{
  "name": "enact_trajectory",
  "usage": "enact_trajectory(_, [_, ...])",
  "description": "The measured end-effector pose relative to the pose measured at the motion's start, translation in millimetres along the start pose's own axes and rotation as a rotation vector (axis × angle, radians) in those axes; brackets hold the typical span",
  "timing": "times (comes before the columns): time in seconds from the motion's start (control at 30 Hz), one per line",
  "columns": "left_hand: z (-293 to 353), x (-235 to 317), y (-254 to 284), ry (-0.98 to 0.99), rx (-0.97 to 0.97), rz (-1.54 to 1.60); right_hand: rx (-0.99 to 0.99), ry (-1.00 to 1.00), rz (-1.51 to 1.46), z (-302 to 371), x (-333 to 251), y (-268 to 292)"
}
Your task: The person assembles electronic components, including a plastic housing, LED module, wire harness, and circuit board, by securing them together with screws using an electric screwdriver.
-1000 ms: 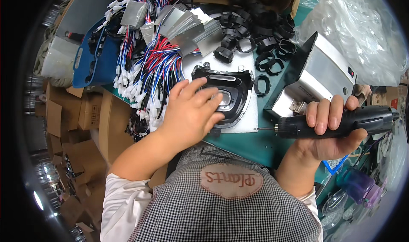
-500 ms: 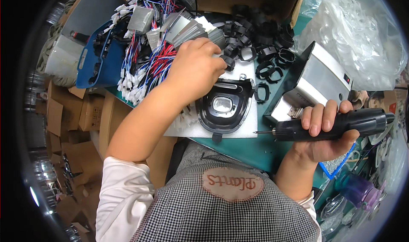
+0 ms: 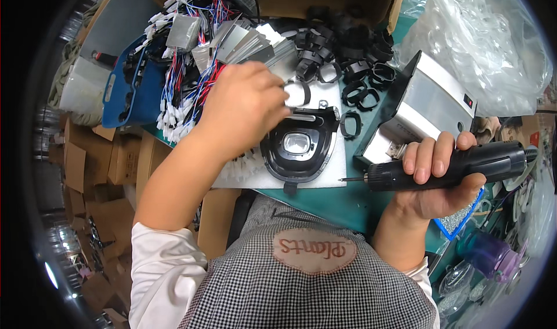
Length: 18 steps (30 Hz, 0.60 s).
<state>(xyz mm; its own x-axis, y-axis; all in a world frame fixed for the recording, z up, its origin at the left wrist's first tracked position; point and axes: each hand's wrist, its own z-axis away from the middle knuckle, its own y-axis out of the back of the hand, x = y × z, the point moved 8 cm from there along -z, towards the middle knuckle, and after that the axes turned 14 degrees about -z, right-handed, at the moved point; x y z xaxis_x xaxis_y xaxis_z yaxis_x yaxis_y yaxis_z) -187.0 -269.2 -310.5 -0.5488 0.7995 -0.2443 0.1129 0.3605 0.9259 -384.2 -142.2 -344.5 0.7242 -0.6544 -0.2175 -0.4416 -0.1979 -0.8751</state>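
the left hand (image 3: 246, 106) appears to pinch a black ring (image 3: 306, 94), though the contact is hard to verify. the right hand (image 3: 441, 169) grips a black electric screwdriver (image 3: 496, 161), bit (image 3: 352, 179) pointing left. the black housing (image 3: 299, 165) lies on white foam (image 3: 332, 176) over the green surface (image 3: 360, 204).

An assembly workshop: the flat green worktop (image 3: 362, 200) carries bundled red, blue and white wires (image 3: 180, 100) and heaped black plastic rings (image 3: 317, 51); a cylindrical black power screwdriver (image 3: 496, 160) and brown cardboard boxes (image 3: 123, 158) show too.
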Motion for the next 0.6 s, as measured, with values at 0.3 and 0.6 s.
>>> enact_trajectory(0.3, [42.6,32.9,-10.1,-0.088,-0.118,0.286,-0.059,-0.031,-0.002,-0.7,-0.9,-0.8])
enact_trajectory(0.6, [43.5,35.6,-11.7,-0.097,-0.075,0.262,-0.075,-0.049,-0.015,-0.5,-0.3,-0.6])
